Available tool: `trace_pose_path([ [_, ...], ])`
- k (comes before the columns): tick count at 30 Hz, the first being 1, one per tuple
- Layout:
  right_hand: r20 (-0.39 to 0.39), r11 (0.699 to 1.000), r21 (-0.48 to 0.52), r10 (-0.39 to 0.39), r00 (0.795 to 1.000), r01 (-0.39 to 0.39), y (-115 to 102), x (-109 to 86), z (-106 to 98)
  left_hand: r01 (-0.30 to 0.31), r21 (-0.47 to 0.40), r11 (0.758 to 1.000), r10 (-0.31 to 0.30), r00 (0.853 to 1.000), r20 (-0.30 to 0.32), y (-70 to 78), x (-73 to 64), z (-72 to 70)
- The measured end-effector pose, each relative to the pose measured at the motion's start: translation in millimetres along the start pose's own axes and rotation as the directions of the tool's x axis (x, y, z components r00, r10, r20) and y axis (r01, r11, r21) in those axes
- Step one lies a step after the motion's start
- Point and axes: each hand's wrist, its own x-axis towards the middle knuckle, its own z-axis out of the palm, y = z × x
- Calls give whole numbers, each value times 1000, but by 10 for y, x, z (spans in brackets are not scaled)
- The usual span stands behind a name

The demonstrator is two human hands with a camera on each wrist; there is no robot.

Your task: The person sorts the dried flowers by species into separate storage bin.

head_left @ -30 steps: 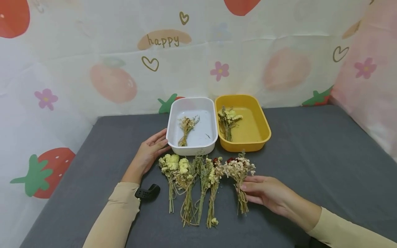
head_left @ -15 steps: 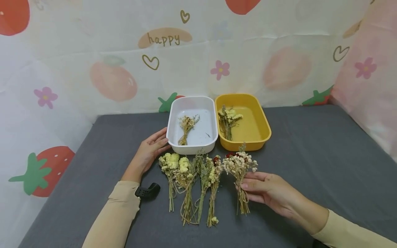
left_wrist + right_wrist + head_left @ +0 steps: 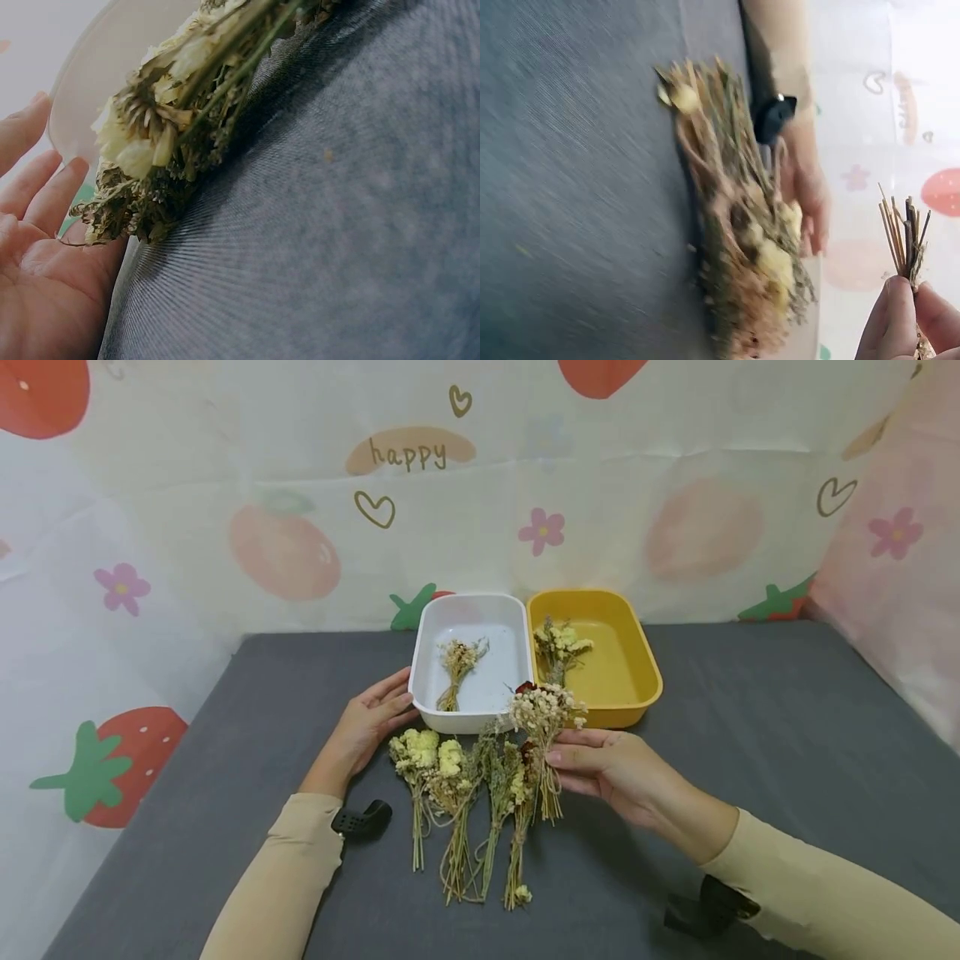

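Note:
Between thumb and fingers my right hand (image 3: 618, 772) pinches the tied stems of a dried flower bunch (image 3: 546, 708) with small cream blossoms and a dark red bloom. In the head view this bunch overlaps the near corners of a white tray (image 3: 468, 722) and a yellow tray (image 3: 622, 672); the right wrist view shows its stem ends (image 3: 904, 232) clear of the cloth. My left hand (image 3: 367, 727) rests its extended fingers against the white tray's left side. One dried bunch (image 3: 458, 667) lies in the white tray, and a pale yellow one (image 3: 562, 643) in the yellow tray.
Several tied bunches lie in a row before the trays, among them a yellow-headed bunch (image 3: 415, 756) at the left and a green bunch (image 3: 495, 777). A dark grey cloth (image 3: 750, 735) covers the table. Behind hangs a printed curtain (image 3: 480, 543).
My right hand has carried the cream-blossomed bunch up and left, from beside the row to the trays' near edges. The left hand stays at the white tray. The head view has shifted slightly.

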Motion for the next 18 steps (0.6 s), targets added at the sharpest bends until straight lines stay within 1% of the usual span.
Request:
trace_pose_path([
  [4, -20, 999, 48, -11, 1000, 12, -194, 124, 22, 5, -3, 1000, -5, 1000, 6, 3, 7, 23],
  [8, -29, 999, 40, -20, 999, 21, -352, 259, 26, 3, -2, 1000, -3, 1000, 13, 8, 15, 45],
  [13, -39, 999, 34, -18, 999, 19, -440, 442, 99, 2, 4, 1000, -2, 1000, 6, 18, 5, 38],
  [18, -75, 998, 57, -2, 997, 6, -518, 622, 209, -1, 13, 1000, 1, 1000, 7, 18, -8, 7],
])
